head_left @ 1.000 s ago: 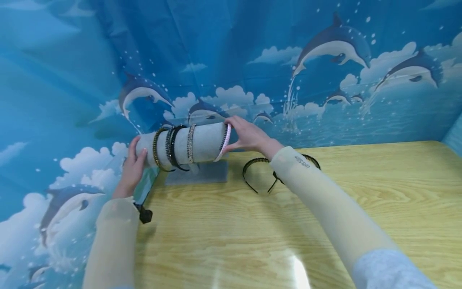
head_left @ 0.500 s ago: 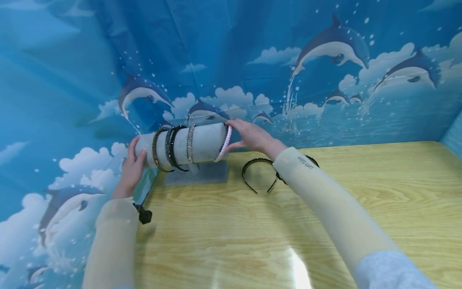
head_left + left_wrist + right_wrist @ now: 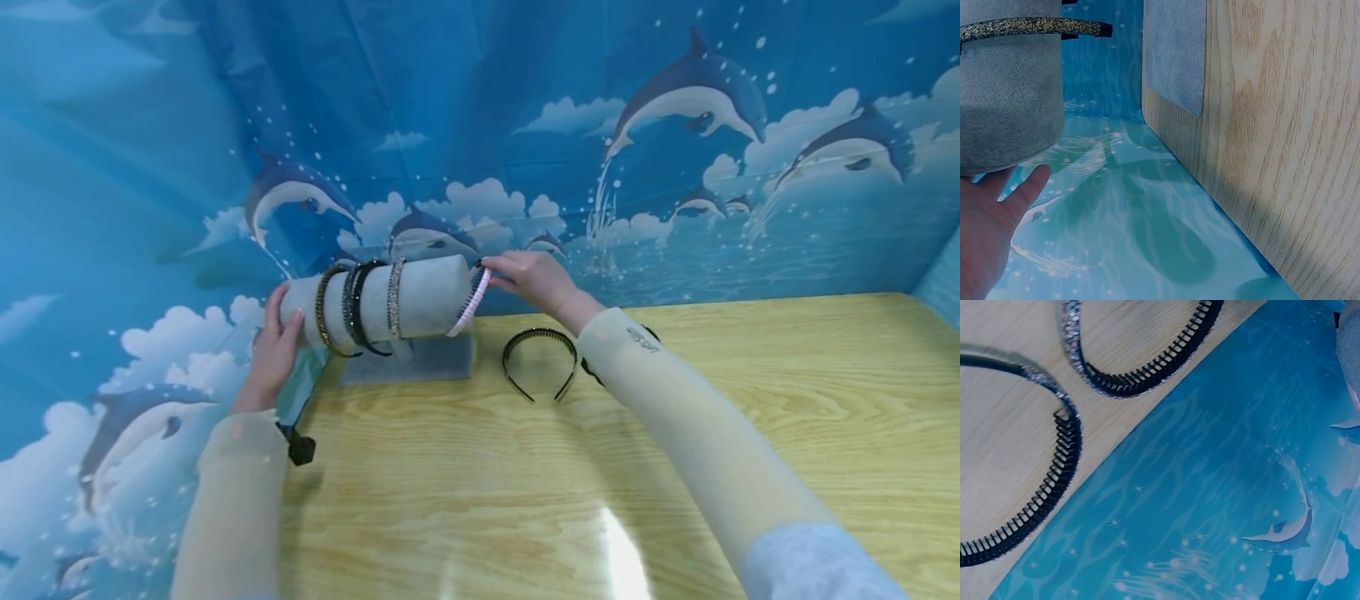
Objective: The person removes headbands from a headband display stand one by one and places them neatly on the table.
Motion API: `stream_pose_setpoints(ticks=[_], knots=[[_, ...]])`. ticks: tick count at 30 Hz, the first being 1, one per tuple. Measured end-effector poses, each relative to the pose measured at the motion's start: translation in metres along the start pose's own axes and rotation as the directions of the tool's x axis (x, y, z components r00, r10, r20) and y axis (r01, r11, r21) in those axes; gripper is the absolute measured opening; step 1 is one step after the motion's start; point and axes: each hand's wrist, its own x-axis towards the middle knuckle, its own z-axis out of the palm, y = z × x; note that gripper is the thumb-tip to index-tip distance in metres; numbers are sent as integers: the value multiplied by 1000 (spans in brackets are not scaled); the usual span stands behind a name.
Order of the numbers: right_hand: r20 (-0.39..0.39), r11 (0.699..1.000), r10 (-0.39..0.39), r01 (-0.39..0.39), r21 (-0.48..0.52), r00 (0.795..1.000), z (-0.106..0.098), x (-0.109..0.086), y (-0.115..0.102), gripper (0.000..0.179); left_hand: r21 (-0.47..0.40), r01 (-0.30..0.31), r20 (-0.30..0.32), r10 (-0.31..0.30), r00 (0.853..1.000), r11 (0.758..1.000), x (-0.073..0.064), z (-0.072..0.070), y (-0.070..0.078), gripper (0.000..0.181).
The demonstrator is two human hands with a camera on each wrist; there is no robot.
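A grey plush roll (image 3: 435, 296) of a headband display stand lies sideways above its grey base (image 3: 442, 360). My left hand (image 3: 272, 358) grips its left end, thumb in front. A gold-toned headband (image 3: 324, 308), a black headband (image 3: 358, 307) with a dark glittery one beside it, and a silver sparkly headband (image 3: 394, 300) go round the roll. At the right end, my right hand (image 3: 542, 282) pinches the upper part of a pink headband (image 3: 472, 304) with dark inner teeth. It tilts away from the roll at the top; whether its lower part touches is unclear.
A black toothed headband (image 3: 538, 332) lies on the wooden table (image 3: 480, 483) right of the base. Another dark headband (image 3: 591, 372) is mostly hidden by the right forearm; both appear in the right wrist view. A blue dolphin-print cloth (image 3: 480, 125) hangs behind and at left.
My right hand has moved slightly right and its thumb has left the pink headband's lower side for the top. The pink headband's upper part has shifted right off the roll. The left hand stays still.
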Motion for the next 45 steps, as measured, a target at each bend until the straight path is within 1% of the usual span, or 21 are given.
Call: stream_pose_setpoints(ticks=[4,7,9,11,14,16,17,19,21,25,30,34,38,41,45], knots=[[-64,997,-51,47,-61,997,-1,0,1,22,-7,14,-5,-14,1000,1000,-1,-1,1,64],[-62,996,-34,29,-89,997,-2,1,2,16,-8,16,-1,-16,1000,1000,-1,-1,1,65],[-41,996,8,-12,-84,999,-4,0,3,15,-5,14,2,-14,1000,1000,-1,0,2,66],[-5,994,75,-75,-79,997,-6,-4,5,15,-7,13,6,-13,1000,1000,-1,0,2,66],[38,983,178,-176,-56,983,-9,-10,7,16,-8,17,6,-17,1000,1000,-1,0,2,66],[39,975,220,-219,-43,975,-11,-14,8,16,-5,20,3,-20,1000,1000,0,0,2,65],[32,973,230,-229,-36,973,-12,-16,8,16,-5,20,3,-20,1000,1000,0,0,2,65],[10,974,226,-226,-21,974,-15,-19,8,16,-9,22,2,-22,1000,1000,0,0,2,65],[-8,978,207,-207,-9,978,-17,-21,8,16,-11,23,7,-23,1000,1000,0,0,1,65],[-17,985,175,-175,15,984,-26,-24,6,17,-11,26,18,-25,1000,1000,0,0,0,65],[-44,986,166,-164,34,985,-45,-31,3,17,-2,18,13,-18,1000,1000,0,-1,-1,64],[-90,985,175,-175,15,980,-64,-43,6,16,-2,16,13,-16,1000,1000,0,-1,0,65],[-118,981,191,-193,1,974,-84,-56,10,17,1,24,18,-24,1000,1000,-1,-1,2,66],[-122,969,246,-247,13,962,-99,-68,11,18,-1,27,18,-27,999,1000,-1,-1,1,66],[-97,937,350,-349,25,932,-119,-85,11,17,-6,29,17,-29,999,1000,-1,0,-1,66]])
